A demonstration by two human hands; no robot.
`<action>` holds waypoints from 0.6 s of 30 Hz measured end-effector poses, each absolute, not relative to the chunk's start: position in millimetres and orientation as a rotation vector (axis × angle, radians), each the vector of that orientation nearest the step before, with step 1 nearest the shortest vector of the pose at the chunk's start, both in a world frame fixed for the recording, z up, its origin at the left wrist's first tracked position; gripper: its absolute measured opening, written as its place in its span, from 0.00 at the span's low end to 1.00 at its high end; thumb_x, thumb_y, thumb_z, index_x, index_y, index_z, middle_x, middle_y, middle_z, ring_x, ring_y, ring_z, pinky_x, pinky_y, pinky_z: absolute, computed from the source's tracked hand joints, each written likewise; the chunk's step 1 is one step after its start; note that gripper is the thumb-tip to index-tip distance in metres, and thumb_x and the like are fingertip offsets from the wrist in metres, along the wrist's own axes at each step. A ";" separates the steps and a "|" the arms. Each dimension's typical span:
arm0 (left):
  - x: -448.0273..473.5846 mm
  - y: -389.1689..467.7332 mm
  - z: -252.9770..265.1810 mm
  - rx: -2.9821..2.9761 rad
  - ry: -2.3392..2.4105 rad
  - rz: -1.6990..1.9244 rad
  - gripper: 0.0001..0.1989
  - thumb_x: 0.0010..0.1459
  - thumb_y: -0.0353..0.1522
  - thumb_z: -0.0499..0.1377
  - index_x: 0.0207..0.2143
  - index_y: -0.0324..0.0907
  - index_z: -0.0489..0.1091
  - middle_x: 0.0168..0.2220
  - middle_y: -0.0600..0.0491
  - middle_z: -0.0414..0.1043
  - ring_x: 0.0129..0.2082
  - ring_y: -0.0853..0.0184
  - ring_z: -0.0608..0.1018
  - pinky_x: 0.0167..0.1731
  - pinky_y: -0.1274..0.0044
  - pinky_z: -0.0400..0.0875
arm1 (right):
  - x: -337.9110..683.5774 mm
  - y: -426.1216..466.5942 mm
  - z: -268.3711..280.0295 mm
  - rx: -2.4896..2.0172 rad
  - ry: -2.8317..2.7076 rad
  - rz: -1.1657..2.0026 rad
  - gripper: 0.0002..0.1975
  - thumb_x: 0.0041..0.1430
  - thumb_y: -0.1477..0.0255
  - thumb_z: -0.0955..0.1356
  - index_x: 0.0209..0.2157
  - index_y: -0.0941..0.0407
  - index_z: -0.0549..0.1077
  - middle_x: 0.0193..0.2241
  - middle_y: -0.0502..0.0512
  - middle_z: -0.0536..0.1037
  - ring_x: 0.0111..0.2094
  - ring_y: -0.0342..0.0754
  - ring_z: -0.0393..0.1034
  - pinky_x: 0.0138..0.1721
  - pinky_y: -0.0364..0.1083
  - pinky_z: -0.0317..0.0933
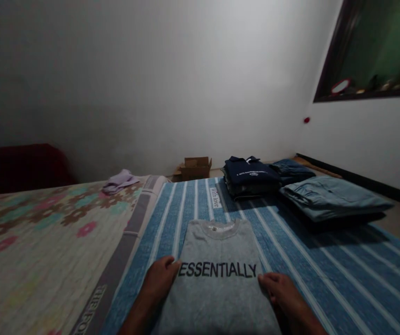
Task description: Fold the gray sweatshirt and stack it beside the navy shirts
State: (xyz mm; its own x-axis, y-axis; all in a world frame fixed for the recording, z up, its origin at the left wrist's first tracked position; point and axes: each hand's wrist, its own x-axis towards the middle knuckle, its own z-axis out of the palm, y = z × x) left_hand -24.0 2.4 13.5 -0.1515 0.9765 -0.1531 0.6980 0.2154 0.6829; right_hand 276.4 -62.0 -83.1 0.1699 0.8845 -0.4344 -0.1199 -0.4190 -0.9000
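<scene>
A: Shirt first. Where is it against the hands?

B: Grey T-shirt (217,274), folded, print "ESSENTIALLY" facing up, collar pointing away. It lies flat on the blue striped bedsheet (325,265) at the near edge, between both hands. Left hand (159,279) is at the shirt's left side edge, fingers curled, tips touching the fabric beside the first letter. Right hand (283,291) is at the right side edge, fingers loosely bent, resting on or just against the cloth.

A: Pinching or just pressing?

B: Cannot tell. Neither hand is clenched; no fabric is visibly lifted or bunched. Contact only.

A: Containers?

B: One cardboard box (194,167) past the far edge of the sheet, flaps open, contents not visible.

A: Other stuff on the sheet?

B: Navy folded stack (250,177) at the far edge, a darker blue folded piece (290,168) just beside it toward the far right corner, and light-blue folded jeans (328,200) along the right edge. Lilac cloth (119,180) sits on the floral cover (46,232) to the left, near its far edge.

A: Room to move?

B: Bare striped sheet beyond the collar up to the navy stack, and to the right of the shirt toward the near right corner. Left, the sheet's edge is close, meeting the floral cover.
</scene>
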 end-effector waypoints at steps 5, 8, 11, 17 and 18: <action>-26.2 19.4 7.4 1.392 1.789 0.667 0.16 0.45 0.43 0.57 0.24 0.39 0.73 0.28 0.47 0.78 0.33 0.54 0.78 0.33 0.72 0.69 | 273.0 -44.3 -88.3 -1.586 -0.807 1.291 0.14 0.41 0.61 0.68 0.16 0.56 0.63 0.13 0.44 0.58 0.15 0.37 0.50 0.17 0.40 0.41; -23.8 22.0 1.1 1.289 1.736 0.728 0.17 0.44 0.45 0.59 0.22 0.39 0.73 0.26 0.46 0.78 0.30 0.54 0.78 0.30 0.71 0.69 | 271.8 -42.2 -81.1 -1.568 -0.809 1.290 0.13 0.41 0.63 0.67 0.16 0.56 0.62 0.13 0.45 0.59 0.15 0.38 0.51 0.18 0.40 0.42; -21.0 24.0 -6.1 1.250 1.717 0.803 0.19 0.42 0.46 0.62 0.20 0.38 0.72 0.22 0.46 0.76 0.25 0.55 0.77 0.25 0.71 0.68 | 270.9 -43.0 -73.7 -1.535 -0.835 1.311 0.13 0.39 0.64 0.68 0.15 0.55 0.61 0.13 0.45 0.60 0.16 0.38 0.52 0.19 0.40 0.43; -23.3 33.5 -16.5 1.371 1.757 0.816 0.16 0.42 0.41 0.63 0.14 0.39 0.67 0.15 0.53 0.68 0.19 0.63 0.71 0.21 0.76 0.60 | 271.5 -42.6 -83.2 -1.418 -0.822 1.375 0.12 0.40 0.63 0.69 0.20 0.58 0.69 0.18 0.52 0.71 0.22 0.45 0.64 0.24 0.43 0.54; -24.2 34.8 -17.8 1.383 1.760 0.818 0.16 0.41 0.40 0.64 0.13 0.39 0.66 0.14 0.55 0.66 0.19 0.64 0.70 0.21 0.77 0.59 | 271.7 -42.7 -85.6 -1.417 -0.843 1.358 0.12 0.40 0.63 0.69 0.21 0.58 0.70 0.20 0.53 0.72 0.23 0.46 0.65 0.25 0.43 0.55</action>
